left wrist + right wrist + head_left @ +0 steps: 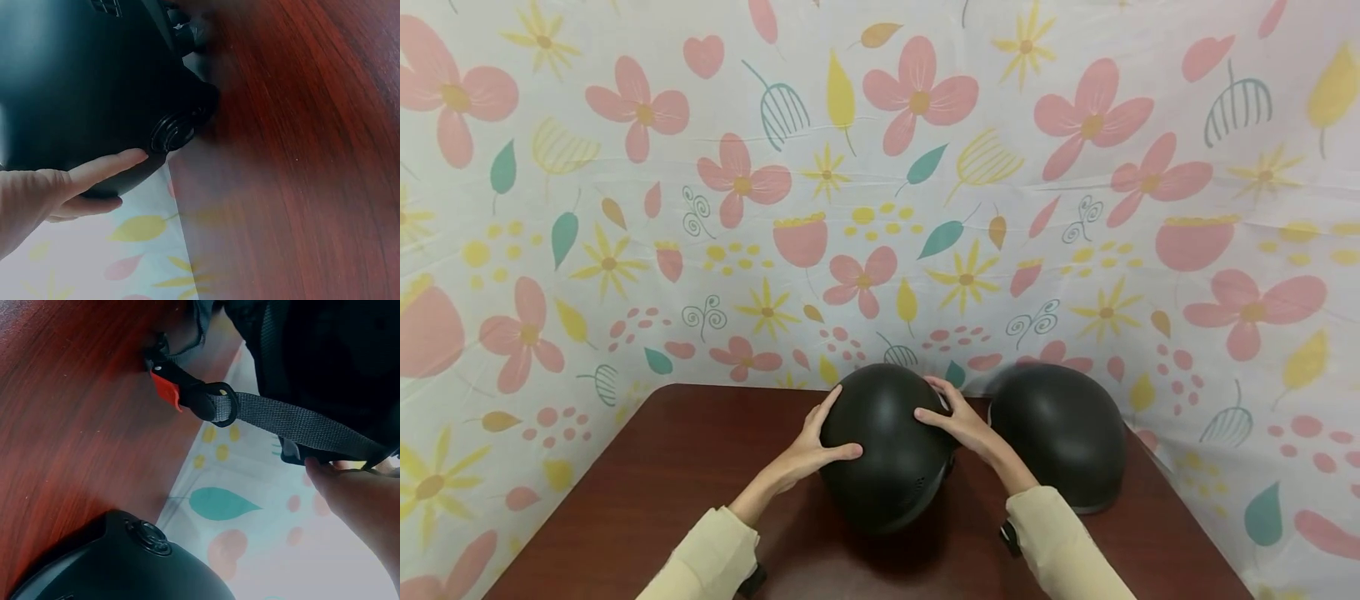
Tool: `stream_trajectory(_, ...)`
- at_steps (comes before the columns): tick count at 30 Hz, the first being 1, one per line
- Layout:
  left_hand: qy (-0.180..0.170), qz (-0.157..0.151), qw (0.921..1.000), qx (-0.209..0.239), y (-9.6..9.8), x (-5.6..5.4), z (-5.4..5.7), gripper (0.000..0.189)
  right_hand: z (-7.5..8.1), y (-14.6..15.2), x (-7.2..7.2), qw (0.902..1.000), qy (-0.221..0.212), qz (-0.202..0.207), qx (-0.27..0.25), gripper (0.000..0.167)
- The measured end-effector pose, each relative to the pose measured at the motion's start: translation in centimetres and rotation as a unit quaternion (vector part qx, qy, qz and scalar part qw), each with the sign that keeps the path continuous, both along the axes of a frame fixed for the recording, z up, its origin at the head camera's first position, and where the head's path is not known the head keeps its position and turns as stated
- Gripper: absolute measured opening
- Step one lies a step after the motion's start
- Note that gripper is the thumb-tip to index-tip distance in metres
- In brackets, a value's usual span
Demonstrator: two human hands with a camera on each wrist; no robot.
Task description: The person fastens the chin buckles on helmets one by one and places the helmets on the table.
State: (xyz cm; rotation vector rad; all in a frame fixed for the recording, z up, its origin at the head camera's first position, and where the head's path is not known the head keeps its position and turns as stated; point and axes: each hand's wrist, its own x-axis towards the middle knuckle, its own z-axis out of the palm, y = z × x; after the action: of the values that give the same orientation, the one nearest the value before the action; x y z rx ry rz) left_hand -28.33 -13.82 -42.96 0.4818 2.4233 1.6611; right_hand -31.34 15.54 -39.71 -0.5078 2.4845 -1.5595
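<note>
One resting helmet (1060,437) stands just right of the held helmet (883,467).

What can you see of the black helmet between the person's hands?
The helmet is black, with a smooth, rounded, hard-looking shell, perhaps plastic. Small holes and a round black fitting show on it; a grey woven strap with a red tab shows by its dark opening. It is tilted over the table, left of another helmet. The left grip and right grip hold it from both sides; whether it touches the table is unclear.
</note>
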Motion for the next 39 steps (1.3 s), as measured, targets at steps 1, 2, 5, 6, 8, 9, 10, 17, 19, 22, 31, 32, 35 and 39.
stream_trajectory(1,-0.001,-0.001,1.0,0.002,-0.1,0.0,0.0,0.101,0.0,-0.1,0.0,1.0,0.0,-0.002,-0.003,0.08)
stream_trajectory(2,-0.002,-0.002,1.0,0.005,-0.2,0.0,-0.1,0.101,0.1,-0.2,0.0,1.0,0.0,-0.004,-0.005,0.08)
stream_trajectory(5,-0.002,-0.006,0.9999,0.01,-0.4,-0.1,-0.1,0.1,0.2,-0.5,0.0,0.9999,0.004,-0.009,-0.012,0.079)
stream_trajectory(6,-0.002,-0.007,0.9999,0.011,-0.4,-0.1,-0.1,0.1,0.2,-0.6,0.0,0.9998,0.004,-0.012,-0.013,0.079)
stream_trajectory(8,-0.004,-0.007,0.9998,0.016,-0.5,-0.2,0.0,0.099,0.3,-0.7,0.0,0.9998,0.002,-0.013,-0.014,0.079)
stream_trajectory(9,-0.006,-0.006,0.9998,0.019,-0.6,-0.2,0.0,0.099,0.4,-0.8,-0.1,0.9998,0.003,-0.012,-0.012,0.08)
stream_trajectory(10,-0.007,-0.006,0.9997,0.022,-0.6,-0.2,0.0,0.099,0.5,-0.8,-0.1,0.9999,0.003,-0.01,-0.011,0.081)
stream_trajectory(17,-0.03,-0.019,0.9981,0.05,-0.9,-0.1,0.2,0.094,0.7,-0.3,-0.1,0.9998,0.007,0.019,-0.006,0.08)
stream_trajectory(19,-0.037,-0.031,0.997,0.062,-1.0,-0.2,0.1,0.092,0.7,-0.3,0.0,0.9997,0.012,0.022,0.006,0.082)
stream_trajectory(22,-0.044,-0.04,0.995,0.08,-1.2,-0.2,0.0,0.089,0.7,-0.1,0.1,0.9993,0.014,0.019,0.03,0.085)
stream_trajectory(31,-0.025,-0.014,0.9979,0.059,-1.3,-0.1,-0.7,0.078,-2.5,0.1,0.2,0.9996,-0.016,0.017,0.015,0.088)
stream_trajectory(32,-0.021,-0.012,0.9984,0.05,-1.3,-0.1,-0.7,0.077,-2.9,0.1,0.2,0.9996,-0.02,0.016,0.013,0.088)
stream_trajectory(35,-0.015,-0.005,0.9993,0.034,-1.2,-0.2,-0.6,0.077,-3.6,0.0,0.1,0.9996,-0.021,0.016,0.013,0.088)
stream_trajectory(39,-0.014,0.005,0.9994,0.031,-1.2,-0.4,-0.5,0.076,-3.7,0.0,-0.3,0.9997,-0.019,0.015,0.002,0.088)
